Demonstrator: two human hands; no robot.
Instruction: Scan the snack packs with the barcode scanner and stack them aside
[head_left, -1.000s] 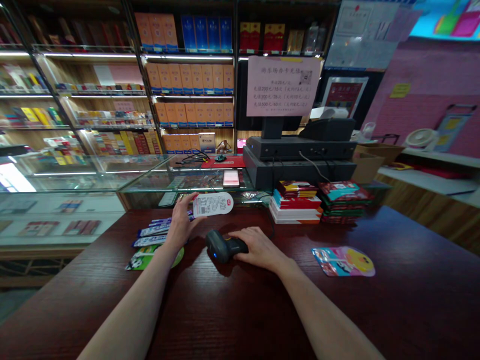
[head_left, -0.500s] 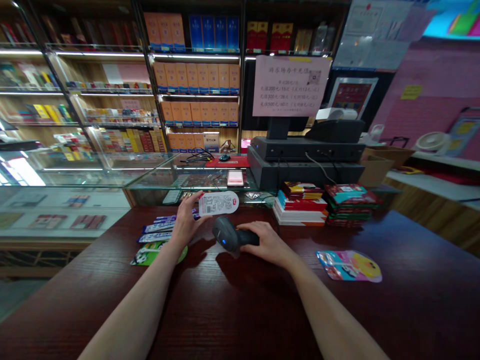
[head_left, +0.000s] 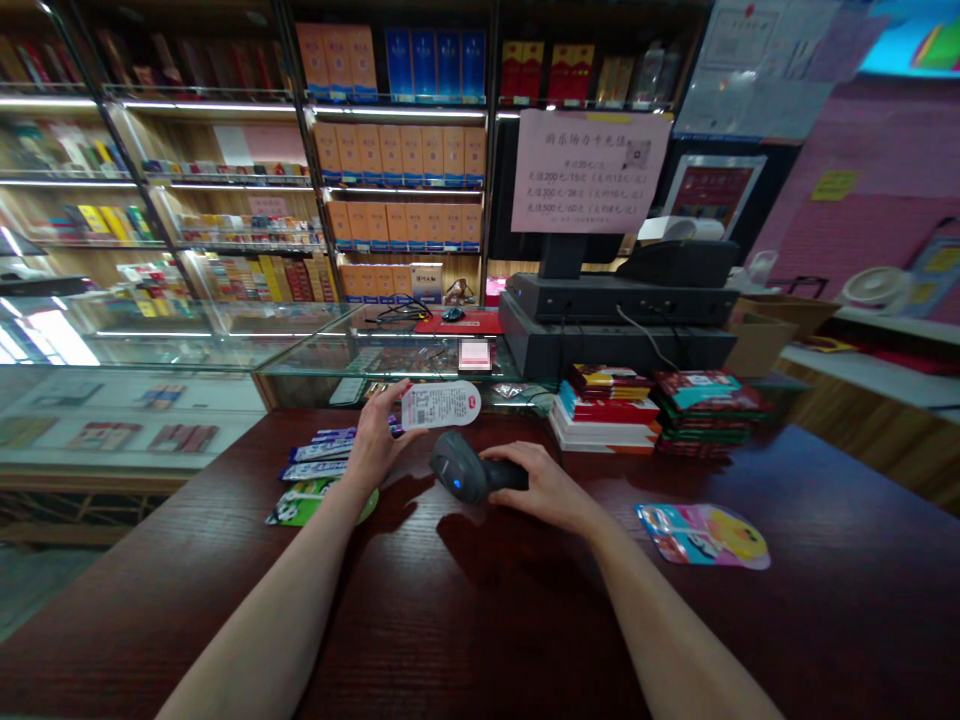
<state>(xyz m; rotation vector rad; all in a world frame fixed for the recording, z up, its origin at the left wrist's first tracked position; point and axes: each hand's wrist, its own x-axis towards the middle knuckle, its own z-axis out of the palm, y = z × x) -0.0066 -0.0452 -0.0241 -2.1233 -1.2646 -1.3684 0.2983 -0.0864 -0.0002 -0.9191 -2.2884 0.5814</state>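
Observation:
Between thumb and fingers, my left hand (head_left: pixel 376 440) grips a flat white package (head_left: pixel 442 404) with a rounded end, its printed side and barcode facing me. My right hand (head_left: pixel 541 482) is wrapped round the handle of a dark barcode scanner (head_left: pixel 459 468), which has a lit blue light. The scanner's head is just below and in front of the package, apart from it. Under my left forearm lies a green panda package (head_left: pixel 304 502), partly hidden. Purple and white packets (head_left: pixel 319 455) lie beyond it. A blue and pink package with a yellow figure (head_left: pixel 705 535) lies to the right.
Stacked boxes and packets (head_left: pixel 606 425) stand at the counter's back, beside a pile of dark red packets (head_left: pixel 709 410). Behind them are a cash register unit (head_left: pixel 615 330) and a monitor with a pink sign (head_left: pixel 589 170). A glass display case (head_left: pixel 300 358) borders the wooden counter (head_left: pixel 480 630).
The scanner in my right hand has turned slightly, its head moving a little to the right. The white package stays in my left hand. The whole view has shifted slightly.

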